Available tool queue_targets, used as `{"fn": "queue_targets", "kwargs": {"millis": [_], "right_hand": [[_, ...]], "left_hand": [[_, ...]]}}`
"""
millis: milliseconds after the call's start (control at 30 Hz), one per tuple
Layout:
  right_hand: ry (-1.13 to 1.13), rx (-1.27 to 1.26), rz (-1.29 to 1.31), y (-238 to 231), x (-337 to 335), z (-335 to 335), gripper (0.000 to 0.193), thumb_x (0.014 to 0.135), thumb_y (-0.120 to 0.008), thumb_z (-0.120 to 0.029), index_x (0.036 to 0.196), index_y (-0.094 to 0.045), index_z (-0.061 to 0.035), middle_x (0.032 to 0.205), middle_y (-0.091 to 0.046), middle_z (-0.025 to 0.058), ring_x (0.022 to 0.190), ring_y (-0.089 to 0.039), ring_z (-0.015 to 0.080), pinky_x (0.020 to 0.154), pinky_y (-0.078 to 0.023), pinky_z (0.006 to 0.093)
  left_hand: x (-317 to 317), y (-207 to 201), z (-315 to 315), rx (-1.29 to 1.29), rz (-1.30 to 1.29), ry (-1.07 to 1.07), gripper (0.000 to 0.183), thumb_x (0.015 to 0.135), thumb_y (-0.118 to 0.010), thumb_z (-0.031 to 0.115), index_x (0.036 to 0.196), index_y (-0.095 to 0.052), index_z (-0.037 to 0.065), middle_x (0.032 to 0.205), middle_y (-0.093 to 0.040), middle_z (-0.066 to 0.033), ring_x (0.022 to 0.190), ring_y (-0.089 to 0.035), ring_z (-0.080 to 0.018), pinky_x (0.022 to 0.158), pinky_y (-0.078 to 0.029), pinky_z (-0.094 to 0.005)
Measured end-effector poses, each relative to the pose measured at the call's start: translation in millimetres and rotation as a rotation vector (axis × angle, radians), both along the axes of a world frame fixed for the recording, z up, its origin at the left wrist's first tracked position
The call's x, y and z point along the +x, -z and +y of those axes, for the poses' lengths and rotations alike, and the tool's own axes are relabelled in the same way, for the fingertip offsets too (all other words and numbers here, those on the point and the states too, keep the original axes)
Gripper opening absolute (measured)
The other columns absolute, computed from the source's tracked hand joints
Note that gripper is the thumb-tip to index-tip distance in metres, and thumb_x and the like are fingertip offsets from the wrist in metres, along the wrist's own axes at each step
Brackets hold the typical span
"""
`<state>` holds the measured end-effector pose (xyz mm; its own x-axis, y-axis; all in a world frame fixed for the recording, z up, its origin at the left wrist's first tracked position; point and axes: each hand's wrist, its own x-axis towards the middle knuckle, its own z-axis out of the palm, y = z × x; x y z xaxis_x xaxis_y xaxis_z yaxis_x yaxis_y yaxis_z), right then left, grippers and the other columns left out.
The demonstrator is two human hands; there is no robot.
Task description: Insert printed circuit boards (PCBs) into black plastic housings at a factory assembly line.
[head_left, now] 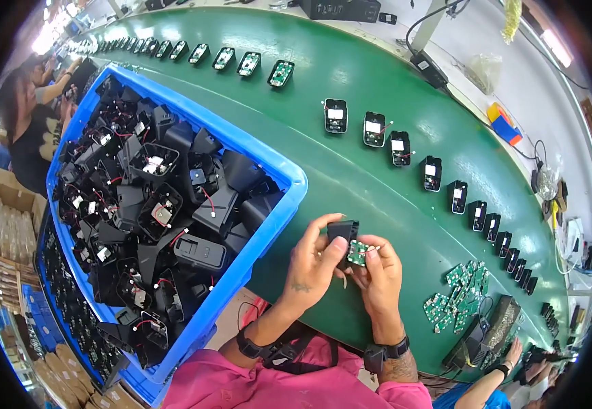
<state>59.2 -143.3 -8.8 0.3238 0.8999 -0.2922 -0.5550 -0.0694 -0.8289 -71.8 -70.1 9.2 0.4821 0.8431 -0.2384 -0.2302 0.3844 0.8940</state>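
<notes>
Shows left hand gripping a black plastic housing above the green work surface, thumb across the near side; much of the housing's lower part covered by thumb and fingers. Shows right hand pinching a green circuit board between thumb and fingers, just beside the housing; board edge partly covered by the fingertips, contact with the housing impossible to tell from this view. To the left, blue bin heaped with black housings, some with red-wired leads and white connectors; lower layers buried. To the right, pile of loose circuit boards, overlapping, outlines partly hidden. Across the surface, line of housings with white rectangles and line of housings with green boards, both dwindling toward the fisheye rim, far members too small to separate; any markings on the white rectangles illegible. At far left, co-worker, lower body hard to make out; pale print on the dark top, unreadable. At lower right, another person's hand, body cut off by the rim.
</notes>
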Motion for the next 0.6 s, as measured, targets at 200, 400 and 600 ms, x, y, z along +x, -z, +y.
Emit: {"fn": "queue_targets", "kwargs": {"millis": [200, 400, 600], "right_hand": [[0.064, 0.026, -0.572, 5.6, -8.6, 1.6, 0.033, 0.093, -0.062, -0.003, 0.123, -0.049, -0.0004, 0.069, -0.055, -0.0016, 0.059, -0.048, 0.0054, 0.051, -0.036, 0.0209], [0.222, 0.168, -1.144, -1.1, -0.2, 0.4, 0.016, 0.093, -0.063, -0.006, 0.106, -0.063, 0.0036, 0.07, -0.061, 0.0019, 0.057, -0.054, 0.0076, 0.049, -0.041, 0.0219], [-0.081, -0.01, -0.223, -22.7, -4.4, -4.3, 0.016, 0.096, -0.06, -0.006, 0.104, -0.067, 0.0051, 0.072, -0.063, 0.0038, 0.056, -0.057, 0.0077, 0.048, -0.044, 0.021]], "left_hand": [[-4.3, 6.2, -6.4, 0.086, -0.022, 0.182, 0.061, 0.09, -0.049, 0.005, 0.146, -0.026, 0.006, 0.091, -0.058, -0.0068, 0.068, -0.056, -0.0116, 0.057, -0.046, -0.0247], [-9.6, 15.1, -6.0, 0.113, 0.1, 0.201, 0.056, 0.089, -0.046, 0.003, 0.143, -0.028, 0.006, 0.093, -0.056, -0.0084, 0.069, -0.055, -0.0117, 0.061, -0.047, -0.0276], [-8.1, 19.5, -14.1, 0.266, 0.215, 0.25, 0.053, 0.093, -0.048, 0.007, 0.142, -0.029, 0.005, 0.098, -0.057, -0.0132, 0.076, -0.058, -0.0165, 0.07, -0.049, -0.0313]]}}
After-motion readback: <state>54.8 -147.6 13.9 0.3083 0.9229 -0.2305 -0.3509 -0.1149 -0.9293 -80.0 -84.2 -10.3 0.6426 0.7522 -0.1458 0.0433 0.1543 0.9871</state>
